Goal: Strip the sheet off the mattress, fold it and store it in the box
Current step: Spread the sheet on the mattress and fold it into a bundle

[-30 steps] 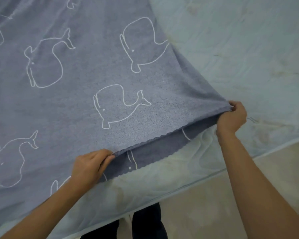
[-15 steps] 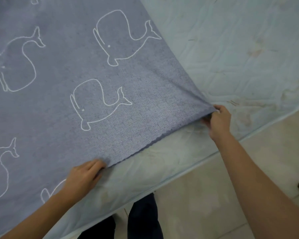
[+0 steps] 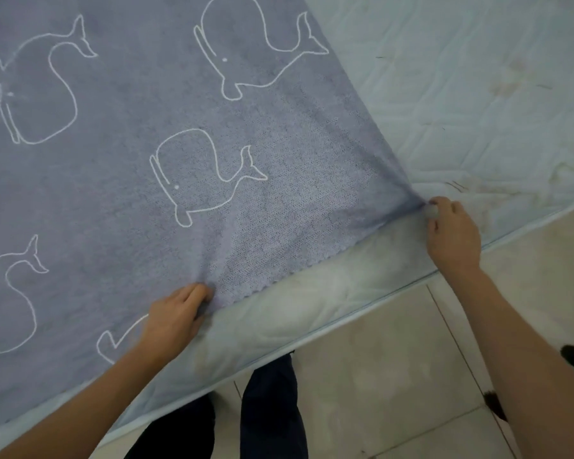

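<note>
Pale floor tiles (image 3: pixel 395 376) run beside a stained white mattress (image 3: pixel 478 94). A blue whale-print sheet (image 3: pixel 130 200) lies spread over most of it. The left hand (image 3: pixel 173 321) pinches the sheet's near edge, fingers (image 3: pixel 196 293) curled on the cloth; the right hand (image 3: pixel 454 233) grips its corner.

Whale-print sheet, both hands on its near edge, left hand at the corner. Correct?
No. The head view shows the right hand pinching the corner of the sheet; the left hand grips the near edge further along. The whale print is right.
</note>
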